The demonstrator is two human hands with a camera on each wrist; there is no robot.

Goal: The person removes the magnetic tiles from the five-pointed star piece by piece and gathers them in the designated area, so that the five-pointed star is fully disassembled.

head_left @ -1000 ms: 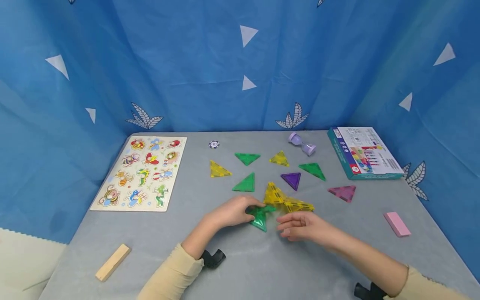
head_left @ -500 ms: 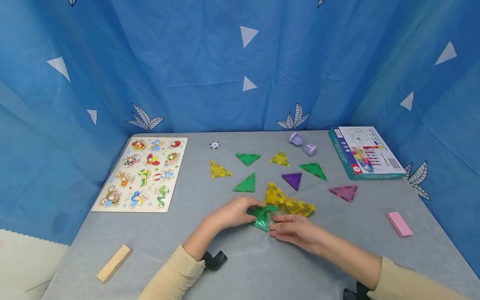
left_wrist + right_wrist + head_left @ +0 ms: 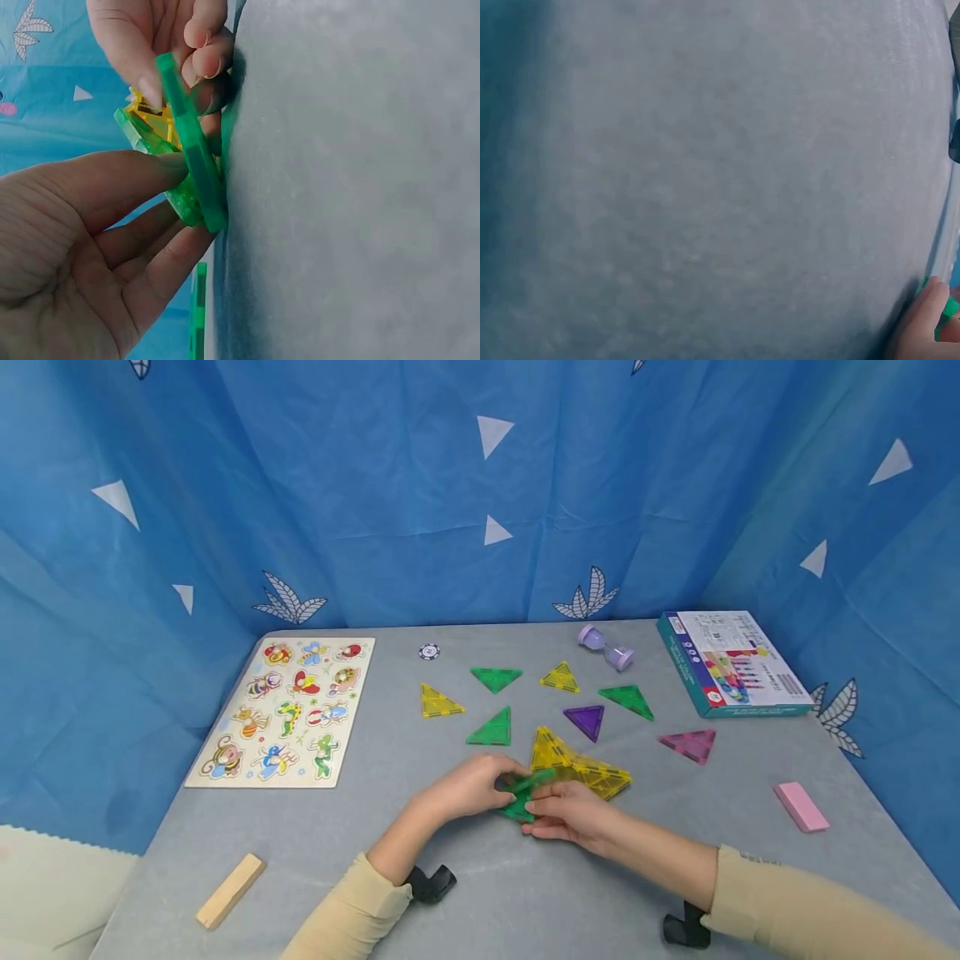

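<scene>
My left hand (image 3: 474, 785) pinches green translucent triangle magnetic tiles (image 3: 519, 810), thumb on the near face and fingers behind. In the left wrist view, two green tiles (image 3: 191, 154) stand tilted and lean together at the bottom, just over the grey cloth. The right hand (image 3: 573, 814) has come to their other side, its thumb and fingers curled around the right edge. Touching the green tiles' far side is a group of joined yellow triangle tiles (image 3: 596, 777). Only some right fingers (image 3: 926, 319) show at the corner of the right wrist view.
Loose triangle tiles lie beyond the hands, among them a purple tile (image 3: 587, 721) and a pink tile (image 3: 690, 745). An insect puzzle board (image 3: 347, 714) and wooden block (image 3: 230, 891) are left. Rightward are a box (image 3: 750, 652), hourglass (image 3: 606, 647) and pink block (image 3: 801, 807).
My right hand has moved left from beside the green tiles and closed its fingers on their right edge. The left hand stays in place, holding them.
</scene>
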